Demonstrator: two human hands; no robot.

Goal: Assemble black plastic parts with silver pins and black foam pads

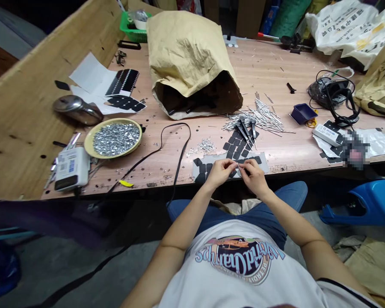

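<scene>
My left hand [220,171] and my right hand [253,174] meet at the table's front edge, fingertips pinched together on a small metal piece [238,166] between them. Both hover over a grey sheet of black adhesive pads [201,167]. Just beyond lie a pile of thin metal pins [263,116], a few dark clips [244,127] and a scatter of tiny silver parts [202,146].
A yellow dish of silver parts [115,137] sits at the left by a white device [71,167] and a black cable [176,145]. A large paper bag [189,64] lies open at the centre back. A small blue tray [303,113] and a blue stool [368,202] are on the right.
</scene>
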